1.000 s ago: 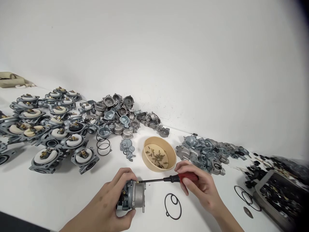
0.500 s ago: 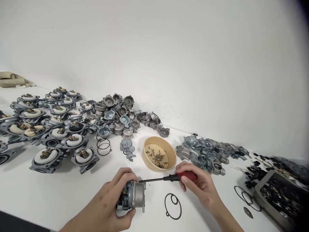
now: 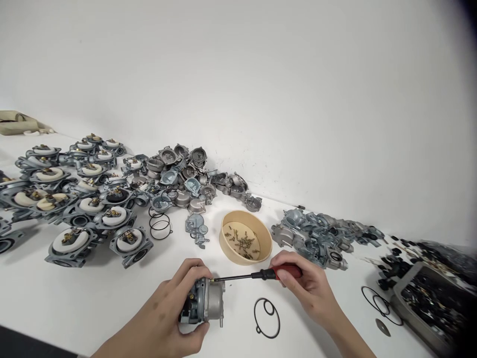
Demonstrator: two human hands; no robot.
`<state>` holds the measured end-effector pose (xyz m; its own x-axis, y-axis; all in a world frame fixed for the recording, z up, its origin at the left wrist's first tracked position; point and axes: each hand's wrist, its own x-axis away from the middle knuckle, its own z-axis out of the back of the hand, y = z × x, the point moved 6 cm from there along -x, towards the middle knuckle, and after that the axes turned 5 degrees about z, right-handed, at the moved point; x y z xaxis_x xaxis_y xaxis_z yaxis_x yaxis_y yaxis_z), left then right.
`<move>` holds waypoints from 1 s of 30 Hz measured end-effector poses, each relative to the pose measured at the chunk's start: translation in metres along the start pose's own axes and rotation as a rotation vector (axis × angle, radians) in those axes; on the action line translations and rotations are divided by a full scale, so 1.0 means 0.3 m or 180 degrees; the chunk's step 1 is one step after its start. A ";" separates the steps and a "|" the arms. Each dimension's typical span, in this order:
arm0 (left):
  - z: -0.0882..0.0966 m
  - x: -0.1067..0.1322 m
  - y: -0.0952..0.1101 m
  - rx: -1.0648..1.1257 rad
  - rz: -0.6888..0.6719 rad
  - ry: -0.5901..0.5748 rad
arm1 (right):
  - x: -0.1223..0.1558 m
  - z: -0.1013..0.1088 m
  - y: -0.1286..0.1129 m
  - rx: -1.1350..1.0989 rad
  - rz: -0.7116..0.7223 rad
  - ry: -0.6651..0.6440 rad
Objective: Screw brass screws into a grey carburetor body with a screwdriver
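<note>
My left hand (image 3: 169,311) is wrapped round a grey metal carburetor (image 3: 208,303) that rests on the white table near the front edge. My right hand (image 3: 311,288) grips the red handle of a screwdriver (image 3: 261,274). Its black shaft runs left, and the tip sits on a brass screw at the carburetor's upper right corner. A black rubber gasket (image 3: 267,317) with a small loop inside lies flat on the table between my two hands.
A tan bowl (image 3: 246,251) of brass screws stands just behind the screwdriver. Several carburetor bodies with white floats (image 3: 74,199) cover the left, metal bowls (image 3: 186,179) the centre back, more castings (image 3: 316,236) the right. A grey tray (image 3: 436,303) of black parts sits far right, with loose O-rings (image 3: 160,224) beside the piles.
My right hand has shifted slightly on the red handle, as if turning it. The carburetor and my left hand have stayed in place.
</note>
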<state>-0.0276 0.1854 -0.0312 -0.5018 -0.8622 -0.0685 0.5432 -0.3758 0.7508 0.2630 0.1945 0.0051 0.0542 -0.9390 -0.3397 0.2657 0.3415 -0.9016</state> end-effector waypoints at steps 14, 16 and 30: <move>0.006 0.000 0.002 -0.0033 -0.0027 0.0062 | -0.016 0.008 0.005 -0.0347 0.0418 -0.0196; 0.007 0.001 0.002 -0.0050 -0.0032 0.0081 | -0.015 0.006 0.003 -0.0372 0.0343 -0.0167; -0.002 0.003 -0.002 -0.0006 0.0017 0.0104 | -0.021 0.001 -0.013 -0.0190 0.0264 -0.0093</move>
<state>-0.0279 0.1846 -0.0321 -0.4766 -0.8749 -0.0859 0.5472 -0.3717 0.7499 0.2620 0.1990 0.0108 0.1019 -0.9078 -0.4068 0.2012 0.4193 -0.8853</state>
